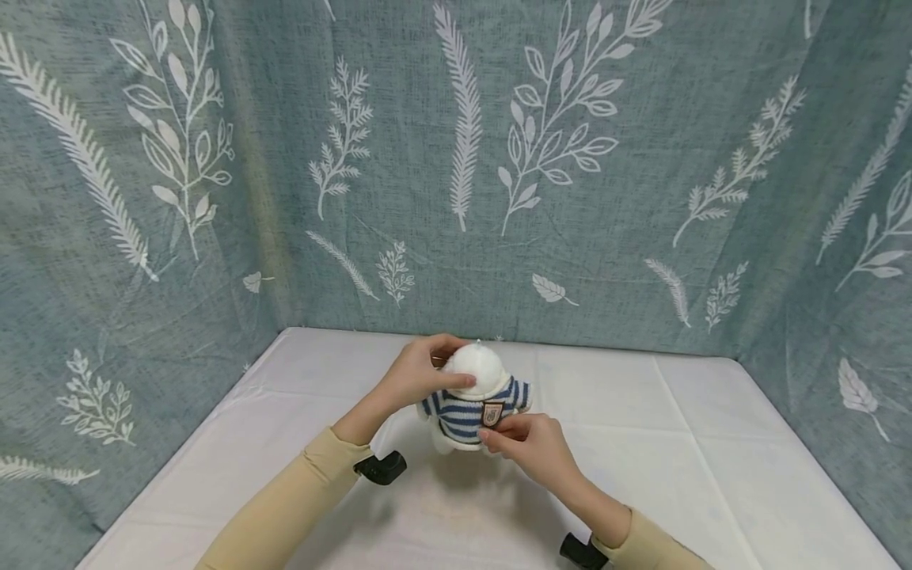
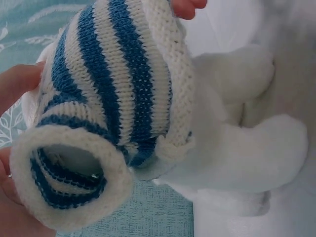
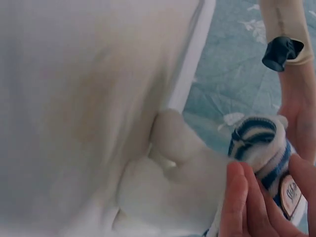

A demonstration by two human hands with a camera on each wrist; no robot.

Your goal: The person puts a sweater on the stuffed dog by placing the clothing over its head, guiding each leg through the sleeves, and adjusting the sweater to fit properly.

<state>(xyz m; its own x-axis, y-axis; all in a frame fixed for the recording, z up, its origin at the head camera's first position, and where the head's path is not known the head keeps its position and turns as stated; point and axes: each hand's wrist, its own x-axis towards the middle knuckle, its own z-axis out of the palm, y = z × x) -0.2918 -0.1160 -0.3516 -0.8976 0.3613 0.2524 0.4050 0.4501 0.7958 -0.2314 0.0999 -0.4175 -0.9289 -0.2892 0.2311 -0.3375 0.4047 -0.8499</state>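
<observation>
A white plush toy [image 1: 479,369] wearing a blue-and-white striped knit sweater [image 1: 459,418] stands at the table's far middle. My left hand [image 1: 422,369] grips its round white head from the left, thumb across the front. Low on the sweater, below a small patch [image 1: 492,414], my right hand [image 1: 539,450] pinches the hem between thumb and fingers. The left wrist view shows a sleeve cuff [image 2: 118,182] with a hollow opening and no arm through it. Bare white legs [image 2: 252,148] stick out below the hem. The patch [image 3: 291,196] faces my right thumb in the right wrist view.
A white cloth covers the table [image 1: 655,475]. Grey-green curtains [image 1: 399,158] with white leaf prints hang close behind it and at both sides. Black wrist devices [image 1: 381,468] sit below both my forearms, by the beige sleeves [image 1: 302,495].
</observation>
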